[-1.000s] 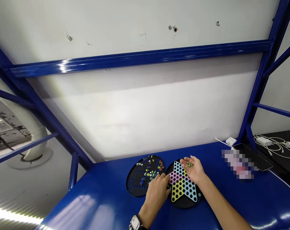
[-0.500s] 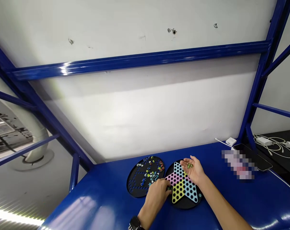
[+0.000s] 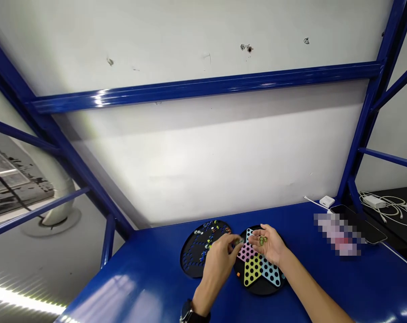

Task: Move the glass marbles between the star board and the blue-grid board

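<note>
My left hand [image 3: 218,264] is raised over the gap between the two boards, its fingertips pinching a small glass marble [image 3: 238,241]. My right hand [image 3: 269,245] sits palm up above the star board, cupping a few green glass marbles [image 3: 263,240]. Under both hands lies a round black Chinese checkers board [image 3: 257,280] with a pastel star of pink, yellow and light blue. To its left is a second round black board [image 3: 194,256] with holes, holding scattered multicoloured marbles. My left hand hides part of it.
Both boards lie on a glossy blue metal table [image 3: 129,287] with blue frame bars above. To the right are a phone [image 3: 361,224], a pixelated patch [image 3: 339,234] and a white charger [image 3: 326,201]. White cables [image 3: 388,206] lie on a black surface beyond the table.
My left hand has risen from the left board toward my right hand, now pinching a marble in the air. My right hand has shifted only slightly, and the view has tilted a little.
</note>
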`<state>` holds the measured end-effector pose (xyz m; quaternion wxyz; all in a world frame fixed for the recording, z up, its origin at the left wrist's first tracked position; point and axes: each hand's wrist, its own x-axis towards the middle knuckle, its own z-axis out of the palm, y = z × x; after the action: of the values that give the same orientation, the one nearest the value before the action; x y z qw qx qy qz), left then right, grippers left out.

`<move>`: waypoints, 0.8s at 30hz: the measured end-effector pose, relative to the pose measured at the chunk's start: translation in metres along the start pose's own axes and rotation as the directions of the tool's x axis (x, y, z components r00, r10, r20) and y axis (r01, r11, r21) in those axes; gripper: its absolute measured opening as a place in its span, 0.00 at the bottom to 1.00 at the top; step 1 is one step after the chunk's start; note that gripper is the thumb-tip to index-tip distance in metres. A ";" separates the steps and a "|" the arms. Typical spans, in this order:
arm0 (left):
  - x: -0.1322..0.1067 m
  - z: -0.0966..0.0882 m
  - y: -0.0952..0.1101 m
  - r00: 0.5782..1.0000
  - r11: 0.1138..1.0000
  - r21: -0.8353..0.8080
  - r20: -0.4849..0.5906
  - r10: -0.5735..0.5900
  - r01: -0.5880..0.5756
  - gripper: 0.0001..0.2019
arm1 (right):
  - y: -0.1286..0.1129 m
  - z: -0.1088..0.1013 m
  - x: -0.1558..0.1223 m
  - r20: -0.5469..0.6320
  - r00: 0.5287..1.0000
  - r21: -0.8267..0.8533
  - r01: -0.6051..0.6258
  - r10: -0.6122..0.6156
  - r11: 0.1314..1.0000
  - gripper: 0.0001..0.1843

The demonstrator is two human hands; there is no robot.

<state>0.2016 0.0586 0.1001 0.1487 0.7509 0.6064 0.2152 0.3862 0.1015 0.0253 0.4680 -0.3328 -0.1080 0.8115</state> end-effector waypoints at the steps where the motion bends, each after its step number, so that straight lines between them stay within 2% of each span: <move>1: 0.003 -0.001 0.007 0.998 0.999 -0.037 -0.051 0.032 -0.034 0.12 | 0.003 0.002 0.000 0.028 0.999 -0.012 -0.037 0.037 0.999 0.20; 2: 0.006 0.000 0.014 0.995 0.996 -0.055 -0.078 0.063 -0.067 0.12 | 0.007 0.004 0.000 0.062 0.995 -0.025 -0.077 0.078 0.997 0.21; 4: 0.011 0.004 0.026 0.992 0.993 -0.048 -0.059 0.109 -0.112 0.13 | 0.012 0.007 0.000 0.111 0.985 -0.022 -0.131 0.133 0.991 0.22; 7: 0.014 0.010 0.033 0.992 0.991 -0.029 0.008 0.128 -0.128 0.15 | 0.014 0.005 0.001 0.071 0.990 -0.002 -0.119 0.119 0.993 0.18; 11: 0.003 0.007 0.018 0.998 0.998 -0.007 -0.007 0.057 -0.057 0.15 | 0.004 -0.001 0.001 0.007 0.999 -0.062 -0.041 0.042 0.997 0.15; 13: -0.006 0.005 0.004 0.994 0.998 0.062 0.107 -0.016 0.009 0.12 | -0.001 -0.003 0.001 0.019 1.000 -0.065 -0.017 0.018 0.998 0.14; 15: -0.013 0.006 -0.008 0.965 0.991 0.129 0.255 -0.066 0.034 0.06 | -0.003 -0.003 0.001 0.030 1.000 -0.081 0.005 -0.003 0.997 0.13; 16: -0.016 0.008 -0.011 0.949 0.987 0.156 0.305 -0.079 0.031 0.07 | -0.003 -0.003 0.001 0.034 0.999 -0.099 0.014 -0.011 0.995 0.13; 20: -0.018 0.021 -0.007 0.930 0.956 0.291 0.346 -0.124 0.019 0.11 | 0.003 0.000 0.001 0.045 0.997 -0.231 0.076 -0.068 0.970 0.15; 24: -0.014 0.026 0.006 0.946 0.942 0.335 0.304 -0.115 0.007 0.13 | 0.012 0.008 0.010 0.072 0.987 -0.416 0.159 -0.142 0.895 0.18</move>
<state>0.2170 0.0445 0.0782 0.1239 0.7706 0.6249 -0.0181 0.3695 0.1045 0.0213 0.4445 -0.4000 -0.3150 0.7370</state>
